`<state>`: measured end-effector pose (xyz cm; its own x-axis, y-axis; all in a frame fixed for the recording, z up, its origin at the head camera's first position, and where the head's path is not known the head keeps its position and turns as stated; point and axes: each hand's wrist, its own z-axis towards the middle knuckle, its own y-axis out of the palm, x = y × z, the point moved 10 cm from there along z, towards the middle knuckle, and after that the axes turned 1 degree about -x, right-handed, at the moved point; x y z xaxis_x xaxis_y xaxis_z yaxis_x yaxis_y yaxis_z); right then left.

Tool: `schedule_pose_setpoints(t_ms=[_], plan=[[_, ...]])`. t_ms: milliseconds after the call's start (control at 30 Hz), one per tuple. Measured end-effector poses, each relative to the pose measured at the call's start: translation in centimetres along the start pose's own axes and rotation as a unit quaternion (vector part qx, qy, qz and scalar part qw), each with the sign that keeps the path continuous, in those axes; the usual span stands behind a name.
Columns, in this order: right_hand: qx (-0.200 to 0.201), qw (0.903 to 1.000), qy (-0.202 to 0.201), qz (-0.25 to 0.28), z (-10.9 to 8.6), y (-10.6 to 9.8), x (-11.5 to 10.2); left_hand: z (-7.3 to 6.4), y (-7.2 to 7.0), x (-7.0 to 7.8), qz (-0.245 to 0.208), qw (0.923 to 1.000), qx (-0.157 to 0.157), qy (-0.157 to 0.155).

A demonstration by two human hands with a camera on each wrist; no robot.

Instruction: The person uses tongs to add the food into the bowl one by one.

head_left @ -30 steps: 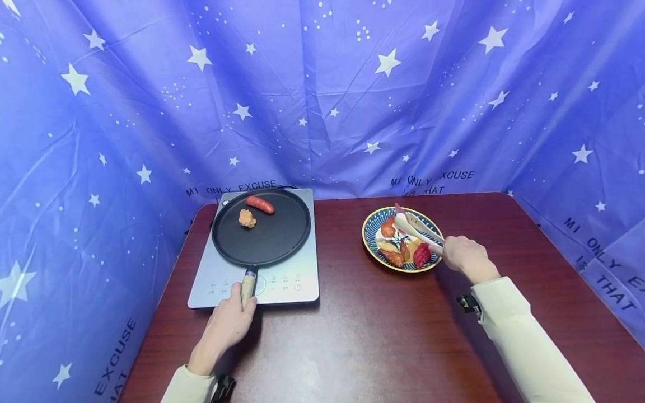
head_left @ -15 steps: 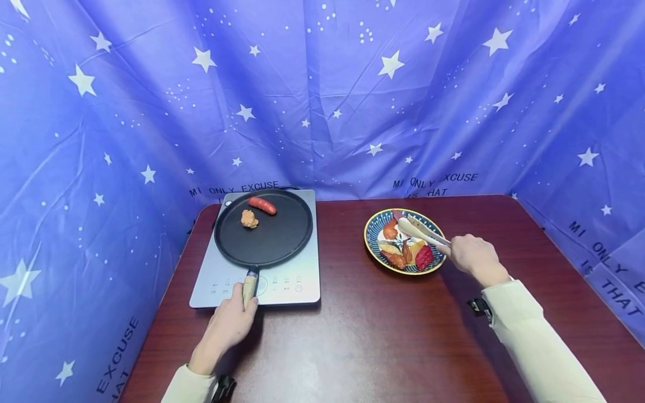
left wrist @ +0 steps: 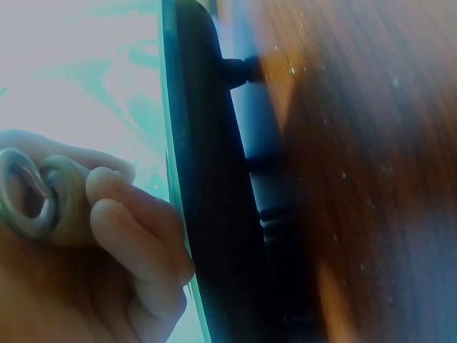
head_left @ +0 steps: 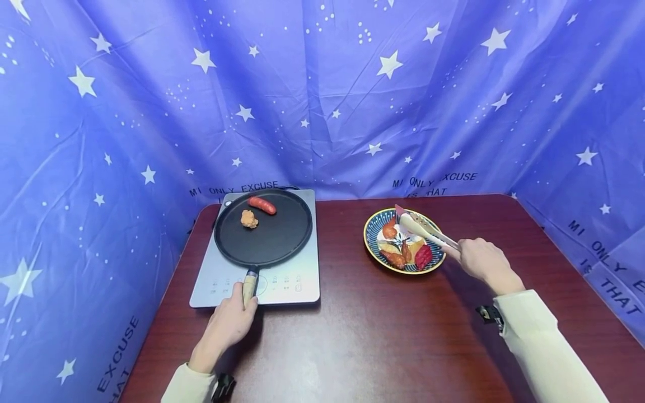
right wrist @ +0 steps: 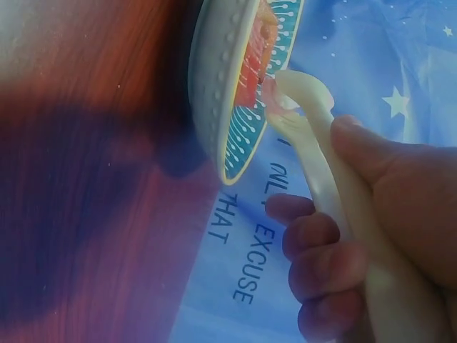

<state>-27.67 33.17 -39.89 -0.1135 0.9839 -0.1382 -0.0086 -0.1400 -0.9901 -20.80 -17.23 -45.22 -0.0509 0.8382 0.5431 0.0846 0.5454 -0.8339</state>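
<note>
My left hand [head_left: 229, 322] grips the wooden handle [head_left: 249, 288] of a flat black frying pan [head_left: 269, 240]. Inside the pan lie a red sausage [head_left: 262, 205] and a brown fried chicken piece [head_left: 249, 219]. My right hand [head_left: 487, 263] squeezes a pair of pale tongs [head_left: 430, 234] over a blue-patterned plate [head_left: 370, 246]. At the tongs' tips is a dark pinkish-red piece [head_left: 399, 210], whose kind I cannot tell. Several foods lie on the plate, among them an orange-brown piece [head_left: 389, 229] and a crinkled red piece [head_left: 423, 257].
Under the pan is a silver induction cooker [head_left: 302, 280], on the left of a dark red wooden table [head_left: 353, 336]. A blue star-printed curtain [head_left: 312, 101] hangs behind the table and along both sides.
My right hand has moved a little to the right and towards me with the tongs, which are still over the plate. The left hand keeps its hold on the pan handle.
</note>
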Motion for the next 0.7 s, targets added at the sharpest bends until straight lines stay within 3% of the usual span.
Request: schedule_pose_setpoints(t_ms=[300,700], plan=[[0.032,0.9995,-0.003,-0.003,-1.0,-1.5,-0.3,-0.1,0.1,-0.1,-0.001,1.0000,0.002,0.002],[0.062,0.9974,-0.035,-0.009,-1.1,-4.4,-3.7,0.0,0.0,-0.1,-0.001,1.0000,0.005,0.000]])
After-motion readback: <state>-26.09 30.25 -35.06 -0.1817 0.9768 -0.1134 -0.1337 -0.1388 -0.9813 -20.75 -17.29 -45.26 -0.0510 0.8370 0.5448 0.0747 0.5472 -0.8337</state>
